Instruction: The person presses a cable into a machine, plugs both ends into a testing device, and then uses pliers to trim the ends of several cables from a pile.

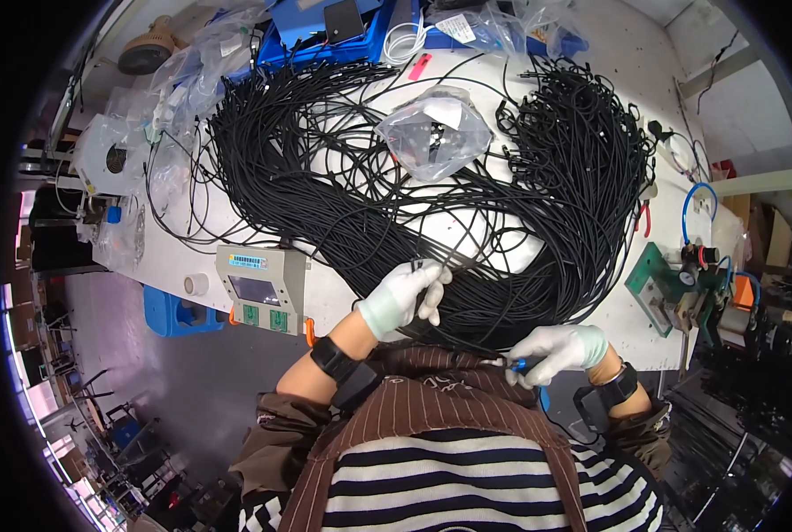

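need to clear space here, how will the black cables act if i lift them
The black cables look floppy, since they bend in loose curves. Lifting some would probably drag others, as many cross. Together they may be heavy, being so numerous.

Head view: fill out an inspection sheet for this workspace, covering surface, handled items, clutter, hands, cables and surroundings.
Surface: white table, largely covered.
Handled items: small blue item, kind unclear; black cables.
Clutter: clear plastic bag lying among the cables; pink strip beyond it.
Hands: both gloved; right hand closed on the blue item; left hand at the cables, its hold unclear.
Cables: large curved heap, strands crossing in the middle.
Surroundings: grey control box at the near-left edge; green fixture at right; blue stool at left.
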Motion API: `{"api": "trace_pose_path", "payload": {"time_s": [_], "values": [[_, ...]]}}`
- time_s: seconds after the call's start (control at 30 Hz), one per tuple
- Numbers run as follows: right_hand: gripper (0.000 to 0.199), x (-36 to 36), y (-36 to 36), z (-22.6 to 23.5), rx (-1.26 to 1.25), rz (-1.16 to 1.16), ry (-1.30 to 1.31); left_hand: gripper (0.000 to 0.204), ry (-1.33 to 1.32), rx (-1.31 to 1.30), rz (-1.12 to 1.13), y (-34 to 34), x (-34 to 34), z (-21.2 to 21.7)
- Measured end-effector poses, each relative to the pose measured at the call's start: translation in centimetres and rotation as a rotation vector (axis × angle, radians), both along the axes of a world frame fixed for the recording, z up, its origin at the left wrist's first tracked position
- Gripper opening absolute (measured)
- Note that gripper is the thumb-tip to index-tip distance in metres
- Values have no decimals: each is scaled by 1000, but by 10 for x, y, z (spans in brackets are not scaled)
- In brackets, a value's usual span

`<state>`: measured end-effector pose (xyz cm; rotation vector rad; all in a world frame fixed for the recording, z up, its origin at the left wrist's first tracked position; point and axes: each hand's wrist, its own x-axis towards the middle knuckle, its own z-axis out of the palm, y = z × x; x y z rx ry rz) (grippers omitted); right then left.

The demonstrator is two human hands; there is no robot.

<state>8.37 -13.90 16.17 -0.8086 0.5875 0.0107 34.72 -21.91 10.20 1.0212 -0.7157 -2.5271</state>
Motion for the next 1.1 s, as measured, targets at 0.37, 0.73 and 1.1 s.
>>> {"api": "trace_pose_path", "payload": {"time_s": [0.37, 0.73, 1.1], "values": [[25, -42, 4, 13, -34, -137, 143, 29, 111, -108, 651, 7, 28, 30], [26, -42, 13, 11, -84, 116, 413, 25, -110, -207, 860, 26, 62, 18], [38, 5, -130, -10, -1327, -167, 544, 23, -482, -397, 384, 25, 59, 3]]}}
